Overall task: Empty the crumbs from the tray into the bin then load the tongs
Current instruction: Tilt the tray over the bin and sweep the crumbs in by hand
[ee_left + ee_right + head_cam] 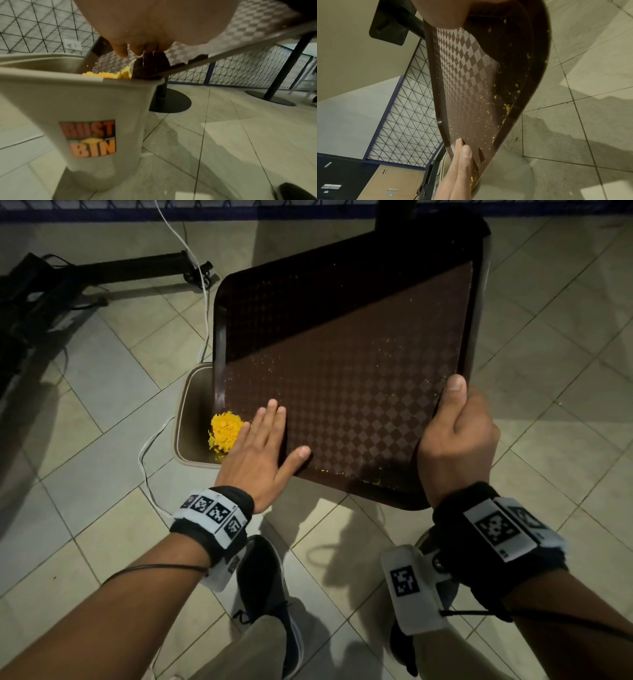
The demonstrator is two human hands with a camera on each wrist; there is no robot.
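The right hand (457,440) is nearest, clamped on the near right corner of the tray (359,378), thumb over the top of the rim and the other fingers curled out of sight underneath. That corner grip carries the whole tray, which looks like stiff moulded plastic, light enough for one hand, with a textured checkered face that crumbs cling to and a raised rim that gives the only sure hold; I judge the rim edges the right places to take it, since the flat face would slip. The left hand (263,443) lies flat on the tray's near left part, fingers straight and close together, thumb spread, holding nothing, in a pose suited to sweeping. Just beyond its fingertips a heap of yellow crumbs (224,434) sits at the tray's low left corner, which hangs over the open mouth of the beige bin (89,102) standing on the tiled floor (102,474). The tray tilts down toward that corner. Fine specks still dot its face, and some yellow bits sit along the near rim. No tongs are visible.
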